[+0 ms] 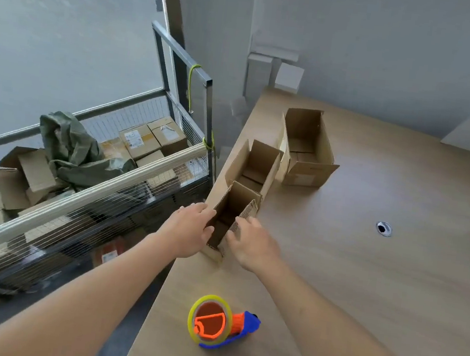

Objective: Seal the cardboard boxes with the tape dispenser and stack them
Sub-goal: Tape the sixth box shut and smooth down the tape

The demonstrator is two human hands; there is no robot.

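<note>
Gripping the near open brown cardboard box [234, 215] at the table's [362, 280] left edge, the left hand [193, 228] and right hand [251, 242] curl over its flaps; the orange-and-blue tape dispenser [221, 325] lies nearer. Labels unreadable.

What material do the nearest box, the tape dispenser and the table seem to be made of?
Nearest box: matte brown corrugated cardboard; fluting shows on its cut flap edge. Tape dispenser: probably glossy plastic, bright orange and blue. Table: pale wood-grain top, perhaps laminate; smooth, low sheen.
</note>
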